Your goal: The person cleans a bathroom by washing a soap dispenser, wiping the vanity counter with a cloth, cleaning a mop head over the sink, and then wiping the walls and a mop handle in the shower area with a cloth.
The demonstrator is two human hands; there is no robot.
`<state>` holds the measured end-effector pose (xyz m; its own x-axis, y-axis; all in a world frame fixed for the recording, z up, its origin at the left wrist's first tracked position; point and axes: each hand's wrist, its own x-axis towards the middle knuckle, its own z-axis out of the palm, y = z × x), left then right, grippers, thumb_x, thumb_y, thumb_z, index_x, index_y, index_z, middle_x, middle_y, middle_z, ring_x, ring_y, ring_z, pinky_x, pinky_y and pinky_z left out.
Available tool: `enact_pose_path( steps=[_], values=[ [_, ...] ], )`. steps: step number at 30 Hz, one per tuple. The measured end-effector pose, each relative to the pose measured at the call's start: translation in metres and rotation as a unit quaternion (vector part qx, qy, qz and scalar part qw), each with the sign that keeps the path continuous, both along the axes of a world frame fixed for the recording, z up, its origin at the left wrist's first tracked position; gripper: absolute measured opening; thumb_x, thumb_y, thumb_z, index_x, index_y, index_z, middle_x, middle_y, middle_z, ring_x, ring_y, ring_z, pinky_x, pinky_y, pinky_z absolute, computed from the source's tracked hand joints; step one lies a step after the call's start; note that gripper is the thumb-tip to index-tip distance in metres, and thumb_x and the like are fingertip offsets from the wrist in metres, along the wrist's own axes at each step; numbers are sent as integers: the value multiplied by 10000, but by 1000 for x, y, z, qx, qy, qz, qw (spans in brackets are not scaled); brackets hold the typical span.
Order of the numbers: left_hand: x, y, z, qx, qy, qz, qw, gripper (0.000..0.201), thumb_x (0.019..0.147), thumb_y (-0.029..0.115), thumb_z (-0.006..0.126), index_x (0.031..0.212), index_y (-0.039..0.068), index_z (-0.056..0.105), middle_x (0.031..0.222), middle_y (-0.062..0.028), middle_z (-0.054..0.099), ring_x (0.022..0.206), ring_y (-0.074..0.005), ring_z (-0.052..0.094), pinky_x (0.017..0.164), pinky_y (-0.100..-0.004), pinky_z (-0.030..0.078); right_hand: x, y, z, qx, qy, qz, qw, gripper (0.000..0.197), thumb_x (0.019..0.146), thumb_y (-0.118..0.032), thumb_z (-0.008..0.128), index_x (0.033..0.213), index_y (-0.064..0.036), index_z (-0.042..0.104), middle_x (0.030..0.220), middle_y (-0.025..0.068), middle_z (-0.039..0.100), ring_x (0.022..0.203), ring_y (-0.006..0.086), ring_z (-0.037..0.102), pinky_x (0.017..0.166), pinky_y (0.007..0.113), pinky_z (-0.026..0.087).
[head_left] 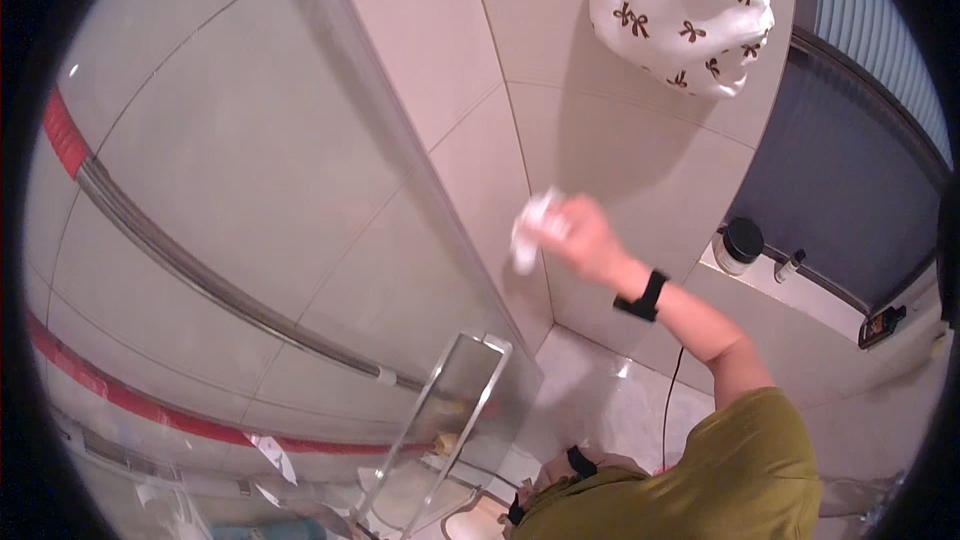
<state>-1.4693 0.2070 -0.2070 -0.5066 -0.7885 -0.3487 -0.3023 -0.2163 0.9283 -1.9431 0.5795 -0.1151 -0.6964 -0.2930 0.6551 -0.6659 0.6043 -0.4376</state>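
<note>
My right hand (588,243) is closed round a crumpled white wipe or cloth (538,228). Motion blurs it, so I cannot tell which. It is held out in front of the pale tiled wall (590,135), just right of the glass panel's edge (400,130); whether the cloth touches the wall cannot be made out. A black band (642,296) circles my wrist, and an olive sleeve covers my upper arm. My left hand is out of view.
A metal handle (490,380) projects from the glass at lower centre. A white bow-print cloth bundle (685,15) hangs above. On the window sill stand a black-lidded jar (739,245), a small bottle (790,266) and a dark bottle (880,326). A black cord (670,405) runs down the wall.
</note>
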Motion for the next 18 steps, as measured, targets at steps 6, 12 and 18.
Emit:
enact_pose_path(
  steps=[6,12,18],
  values=[
    [-18,18,33,-78,-103,23,991,466,954,480,467,874,35,583,663,-52,532,612,-139,488,570,-267,407,-102,56,56,228,341,-376,831,541,790,-91,558,1323,-165,512,1235,57,536,1085,302,464,986,444,375],
    [18,-31,-29,101,-19,70,992,485,927,429,556,1074,-32,537,911,-161,584,819,-218,570,688,-356,492,-145,48,-29,408,245,-199,857,344,814,-114,538,1157,-101,569,1233,97,514,1136,312,471,996,432,375],
    [30,-32,-42,66,-51,73,994,429,945,401,537,1094,-1,526,959,-151,583,878,-223,566,796,-365,484,-134,-48,167,-199,305,-91,927,292,892,-119,501,1176,-111,568,1224,176,488,1094,352,493,962,447,383]
  ],
)
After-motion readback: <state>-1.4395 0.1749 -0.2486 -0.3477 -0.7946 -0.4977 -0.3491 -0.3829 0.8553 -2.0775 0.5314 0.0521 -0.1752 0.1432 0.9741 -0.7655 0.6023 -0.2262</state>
